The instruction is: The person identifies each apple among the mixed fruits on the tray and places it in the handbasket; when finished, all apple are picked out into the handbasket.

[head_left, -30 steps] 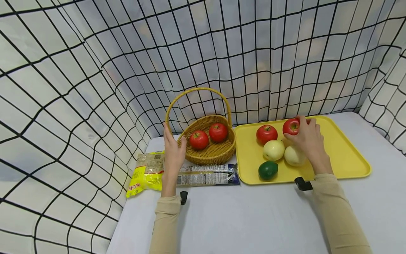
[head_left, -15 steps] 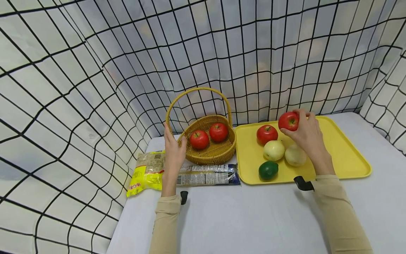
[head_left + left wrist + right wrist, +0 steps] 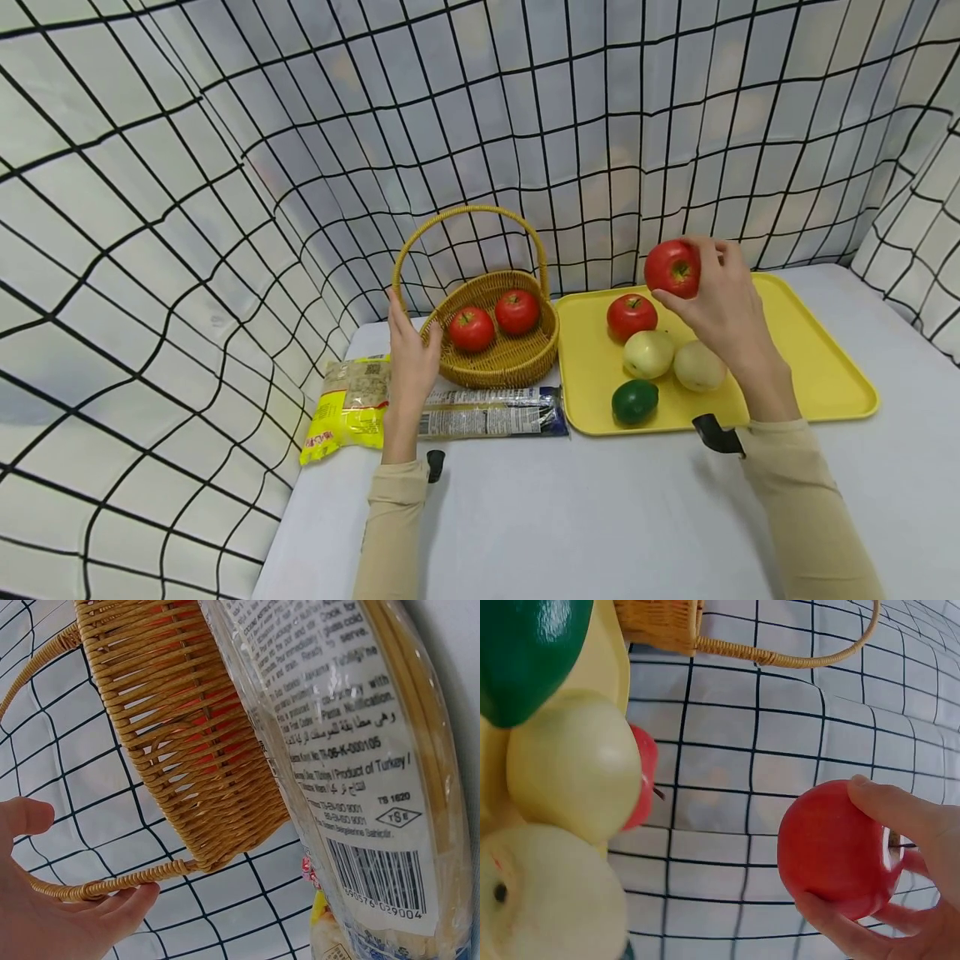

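Observation:
My right hand holds a red apple between thumb and fingers, raised above the back of the yellow tray. In the right wrist view the held apple has its stem end toward the palm. My left hand is at the left side of the wicker basket. Its fingers lie straight along the outside of the handle, with the thumb held apart. Inside the basket sit two red apples, one left and one right.
On the tray are another red apple, two pale yellow-green fruits and a dark green fruit. A clear pasta packet lies before the basket, beside a yellow bag. Black-gridded white cloth rises behind.
My right hand has lifted the red apple off the tray area, up and slightly left. The left hand and the basket have stayed put.

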A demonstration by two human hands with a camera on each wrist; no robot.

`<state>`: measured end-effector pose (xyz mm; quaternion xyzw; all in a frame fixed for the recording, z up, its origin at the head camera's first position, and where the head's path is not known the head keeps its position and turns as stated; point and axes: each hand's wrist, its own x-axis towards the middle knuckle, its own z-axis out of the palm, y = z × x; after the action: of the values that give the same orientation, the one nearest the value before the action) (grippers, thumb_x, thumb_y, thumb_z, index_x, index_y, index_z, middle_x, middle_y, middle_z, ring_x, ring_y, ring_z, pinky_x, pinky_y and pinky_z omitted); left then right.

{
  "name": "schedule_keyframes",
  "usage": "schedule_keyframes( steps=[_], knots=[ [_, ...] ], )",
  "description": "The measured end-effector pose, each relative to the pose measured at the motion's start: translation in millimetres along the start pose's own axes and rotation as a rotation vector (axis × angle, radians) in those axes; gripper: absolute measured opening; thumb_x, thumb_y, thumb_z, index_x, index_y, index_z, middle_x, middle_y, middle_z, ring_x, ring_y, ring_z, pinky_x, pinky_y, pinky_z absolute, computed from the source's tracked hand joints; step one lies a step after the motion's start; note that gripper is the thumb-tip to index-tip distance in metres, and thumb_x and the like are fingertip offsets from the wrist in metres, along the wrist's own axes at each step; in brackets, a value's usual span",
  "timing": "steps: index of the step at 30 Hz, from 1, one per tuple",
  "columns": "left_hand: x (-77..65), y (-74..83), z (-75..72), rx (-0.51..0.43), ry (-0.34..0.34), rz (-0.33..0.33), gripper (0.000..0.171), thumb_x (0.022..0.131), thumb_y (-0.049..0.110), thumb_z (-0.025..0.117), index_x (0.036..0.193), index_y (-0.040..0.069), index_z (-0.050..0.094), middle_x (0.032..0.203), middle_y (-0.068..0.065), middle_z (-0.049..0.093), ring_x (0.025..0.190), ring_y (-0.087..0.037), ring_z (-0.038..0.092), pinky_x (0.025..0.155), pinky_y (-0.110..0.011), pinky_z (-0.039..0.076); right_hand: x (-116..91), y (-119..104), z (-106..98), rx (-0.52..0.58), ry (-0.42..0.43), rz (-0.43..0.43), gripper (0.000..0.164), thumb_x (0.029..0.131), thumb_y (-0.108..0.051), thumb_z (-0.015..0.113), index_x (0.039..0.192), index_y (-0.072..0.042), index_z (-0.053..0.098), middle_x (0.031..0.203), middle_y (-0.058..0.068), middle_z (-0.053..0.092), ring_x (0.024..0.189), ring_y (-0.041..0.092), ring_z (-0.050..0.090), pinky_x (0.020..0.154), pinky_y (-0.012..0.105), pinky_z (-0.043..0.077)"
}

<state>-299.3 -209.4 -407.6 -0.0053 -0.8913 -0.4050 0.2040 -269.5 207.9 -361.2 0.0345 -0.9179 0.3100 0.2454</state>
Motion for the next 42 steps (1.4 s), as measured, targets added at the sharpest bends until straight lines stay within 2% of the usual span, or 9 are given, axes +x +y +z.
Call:
schedule_keyframes(
  steps=[5,12,19,27,34,37,39,42],
  knots=[
    [-0.2,0.9,0.8,-0.004,-0.011,0.002,0.086,0.107,0.036,0.048,0.162,0.036,-0.019,0.175,-0.003,-0.003,0.159,-0.037,0.019,0.122,-0.06,0.033,-5,-14,-6,-0.04,0.035,-0.086,0.079,0.085,-0.022,0.085,0.15,-0.012,0.042,0.145,0.029,0.041,0.126,0.049,0.044,0.086,0.071,0.054],
    [0.0,4.0,1.8,-0.004,-0.017,0.008,0.086,0.107,0.037,0.047,0.162,0.035,-0.019,0.175,-0.003,-0.003,0.159,-0.037,0.019,0.122,-0.059,0.033,-7,-24,-3,-0.003,0.051,-0.168,0.078,0.085,-0.019,0.084,0.15,-0.012,0.042,0.141,0.026,0.043,0.126,0.043,0.047,0.09,0.064,0.057],
    [2.0,7.9,5.0,-0.01,-0.039,0.009,0.088,0.107,0.036,0.048,0.161,0.037,-0.021,0.175,-0.004,-0.004,0.159,-0.038,0.019,0.122,-0.059,0.033,-11,-33,3,0.015,0.061,-0.22,0.079,0.083,-0.016,0.086,0.149,-0.012,0.043,0.147,0.024,0.042,0.13,0.045,0.047,0.09,0.062,0.058],
    [3.4,4.8,2.7,0.011,-0.014,0.017,0.089,0.107,0.035,0.049,0.162,0.035,-0.02,0.175,-0.005,-0.002,0.159,-0.037,0.019,0.123,-0.058,0.033,-5,-59,31,0.04,0.039,-0.288,0.078,0.084,-0.022,0.086,0.15,-0.016,0.045,0.149,0.022,0.044,0.132,0.042,0.05,0.094,0.056,0.059],
    [5.9,3.0,5.6,-0.008,-0.027,0.022,0.089,0.107,0.035,0.049,0.161,0.035,-0.021,0.175,-0.006,-0.004,0.158,-0.039,0.02,0.12,-0.059,0.036,19,-82,66,0.043,-0.079,-0.375,0.076,0.085,-0.026,0.085,0.15,-0.02,0.046,0.149,0.017,0.046,0.129,0.038,0.054,0.097,0.053,0.058],
    [5.3,2.8,4.6,-0.004,-0.028,0.011,0.089,0.107,0.035,0.049,0.161,0.035,-0.022,0.175,-0.006,-0.004,0.157,-0.04,0.023,0.116,-0.059,0.041,34,-93,83,0.038,-0.169,-0.405,0.076,0.086,-0.033,0.084,0.151,-0.023,0.045,0.151,0.016,0.045,0.131,0.036,0.054,0.098,0.053,0.057],
    [3.4,3.0,2.5,-0.012,-0.026,-0.001,0.09,0.107,0.033,0.05,0.161,0.036,-0.021,0.175,-0.007,-0.005,0.155,-0.042,0.026,0.107,-0.06,0.047,44,-101,93,0.047,-0.239,-0.409,0.077,0.087,-0.037,0.083,0.152,-0.024,0.044,0.152,0.016,0.045,0.132,0.035,0.053,0.098,0.054,0.057],
    [-0.9,2.1,0.3,-0.02,-0.033,-0.017,0.09,0.107,0.031,0.051,0.161,0.037,-0.021,0.175,-0.007,-0.005,0.156,-0.043,0.025,0.109,-0.061,0.045,56,-112,107,0.068,-0.33,-0.409,0.077,0.088,-0.039,0.081,0.153,-0.025,0.043,0.153,0.013,0.045,0.134,0.033,0.052,0.1,0.054,0.056]
  ],
)
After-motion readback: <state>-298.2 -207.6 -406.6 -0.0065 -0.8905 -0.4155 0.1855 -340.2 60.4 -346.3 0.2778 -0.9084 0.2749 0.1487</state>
